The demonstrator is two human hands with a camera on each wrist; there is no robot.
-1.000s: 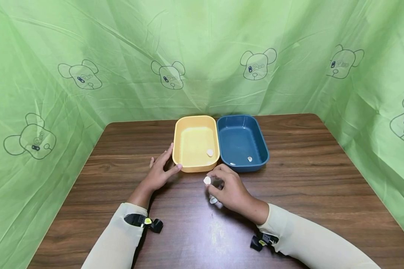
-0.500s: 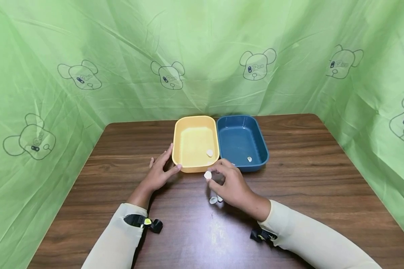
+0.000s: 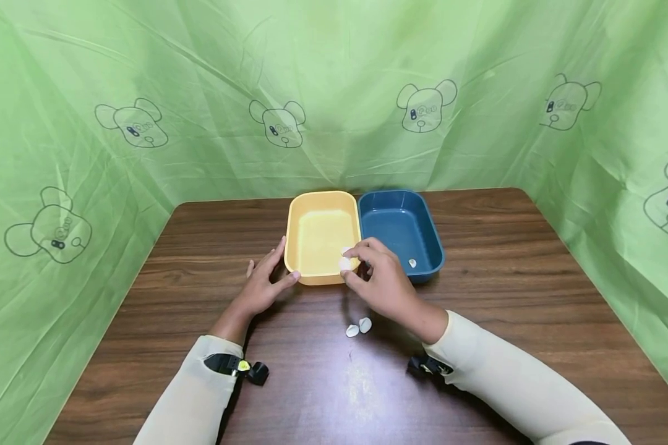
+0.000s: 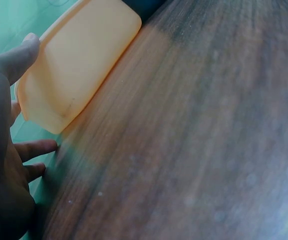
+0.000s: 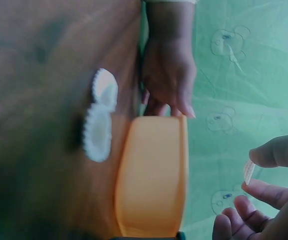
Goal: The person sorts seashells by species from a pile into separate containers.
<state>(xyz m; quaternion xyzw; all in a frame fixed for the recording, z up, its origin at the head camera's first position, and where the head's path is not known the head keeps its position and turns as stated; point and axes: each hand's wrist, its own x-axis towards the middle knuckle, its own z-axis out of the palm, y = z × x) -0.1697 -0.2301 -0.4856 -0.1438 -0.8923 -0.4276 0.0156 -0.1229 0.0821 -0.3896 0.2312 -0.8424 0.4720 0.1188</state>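
My right hand (image 3: 383, 279) pinches a white seashell (image 3: 345, 264) between thumb and fingertips, over the front right corner of the yellow tray (image 3: 323, 196). In the right wrist view the pinched shell is seen edge-on, with fine ribs. Another white shell (image 3: 346, 251) inside the tray is partly hidden behind my fingertips. My left hand (image 3: 260, 289) rests at the tray's front left corner, fingers spread and thumb at the rim. Two ribbed shells (image 5: 98, 132) lie side by side on the table in front of the trays.
A dark blue tray (image 3: 437, 247) stands against the yellow one on its right, with a small shell (image 3: 412, 263) inside. Both trays sit near the far edge of the wooden table (image 3: 490, 278). A green curtain (image 3: 345, 148) hangs behind and at both sides.
My right hand has carried the pinched shell up and away from me, from above the table to over the yellow tray's corner. Two shells on the table are uncovered. My left hand stays put.
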